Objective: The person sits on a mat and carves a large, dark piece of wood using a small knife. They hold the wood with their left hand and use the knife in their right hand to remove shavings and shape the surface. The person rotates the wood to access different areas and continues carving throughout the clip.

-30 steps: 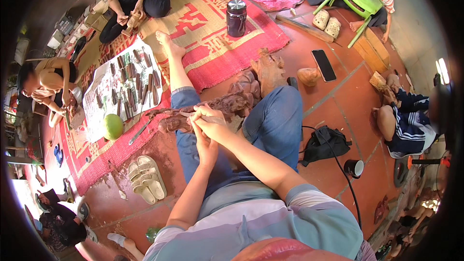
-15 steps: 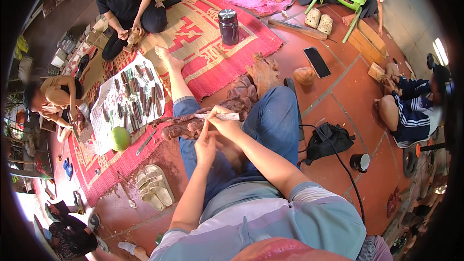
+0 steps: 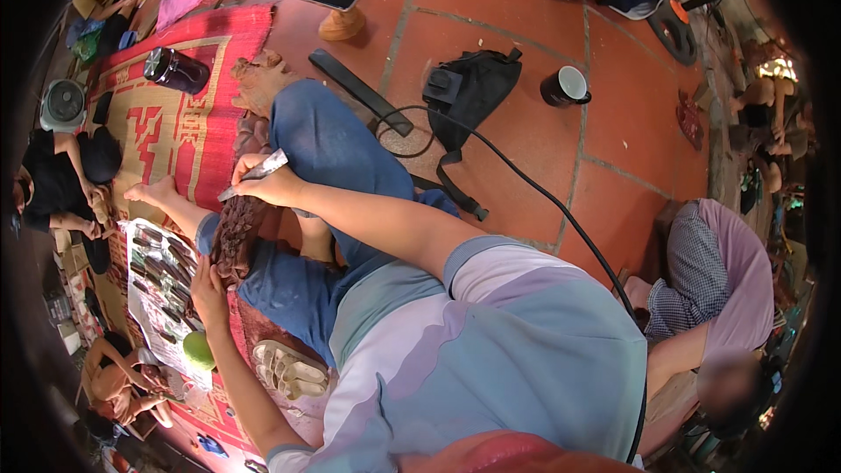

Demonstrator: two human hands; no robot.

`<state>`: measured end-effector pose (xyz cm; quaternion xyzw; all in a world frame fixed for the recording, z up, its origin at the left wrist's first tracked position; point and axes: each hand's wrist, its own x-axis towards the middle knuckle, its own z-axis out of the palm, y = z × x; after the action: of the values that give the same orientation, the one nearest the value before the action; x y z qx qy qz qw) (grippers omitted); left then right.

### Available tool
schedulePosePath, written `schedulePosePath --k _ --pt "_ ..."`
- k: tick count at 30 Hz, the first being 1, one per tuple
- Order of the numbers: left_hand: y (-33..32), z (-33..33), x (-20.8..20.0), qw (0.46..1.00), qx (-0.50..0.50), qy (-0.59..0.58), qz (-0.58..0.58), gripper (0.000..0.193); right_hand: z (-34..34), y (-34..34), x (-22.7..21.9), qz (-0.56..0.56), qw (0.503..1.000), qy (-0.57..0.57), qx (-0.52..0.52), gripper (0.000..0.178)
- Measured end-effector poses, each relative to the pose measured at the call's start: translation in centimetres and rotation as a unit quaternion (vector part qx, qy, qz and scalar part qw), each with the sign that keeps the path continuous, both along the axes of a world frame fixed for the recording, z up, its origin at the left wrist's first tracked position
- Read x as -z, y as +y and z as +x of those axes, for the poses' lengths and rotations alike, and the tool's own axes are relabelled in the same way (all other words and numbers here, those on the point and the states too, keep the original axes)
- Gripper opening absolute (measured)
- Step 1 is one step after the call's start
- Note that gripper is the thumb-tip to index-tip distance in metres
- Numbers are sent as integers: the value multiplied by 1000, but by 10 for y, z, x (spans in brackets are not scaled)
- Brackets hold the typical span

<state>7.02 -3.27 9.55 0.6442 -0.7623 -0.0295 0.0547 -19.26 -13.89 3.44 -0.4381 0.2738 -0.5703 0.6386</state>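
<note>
A reddish-brown wood carving (image 3: 235, 243) with a knobbly, carved surface lies across my legs. My right hand (image 3: 270, 184) is closed around a slim, pale, flat-looking tool (image 3: 263, 166), held over the carving; its exact kind is unclear. At the carving's near end, my left hand (image 3: 210, 296) has its fingers stretched out along the edge, touching or very near it. Part of the carving is hidden behind my right hand and raised knee. A paler, rougher wood part (image 3: 263, 79) shows beyond that knee.
Several carving tools (image 3: 162, 276) lie on a white sheet at left, near a green round fruit (image 3: 198, 350) and sandals (image 3: 289, 370). A dark flask (image 3: 175, 70) is on the red mat. Right are a black bag (image 3: 477, 92), cable (image 3: 561, 197) and mug (image 3: 565, 86). Co-workers sit around.
The view has swung to the right. My hands have moved apart: the right still grips the pale tool, while the left has gone to the carving's near end.
</note>
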Motion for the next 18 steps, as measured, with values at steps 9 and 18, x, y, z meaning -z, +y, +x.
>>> schedulePosePath --k 9,18 --pt "-37 38 -16 924 -202 247 211 33 1 6 -7 -33 998 -42 20 9" --pt "-47 43 1 936 -174 218 216 36 -11 15 -19 -41 999 -11 6 9"
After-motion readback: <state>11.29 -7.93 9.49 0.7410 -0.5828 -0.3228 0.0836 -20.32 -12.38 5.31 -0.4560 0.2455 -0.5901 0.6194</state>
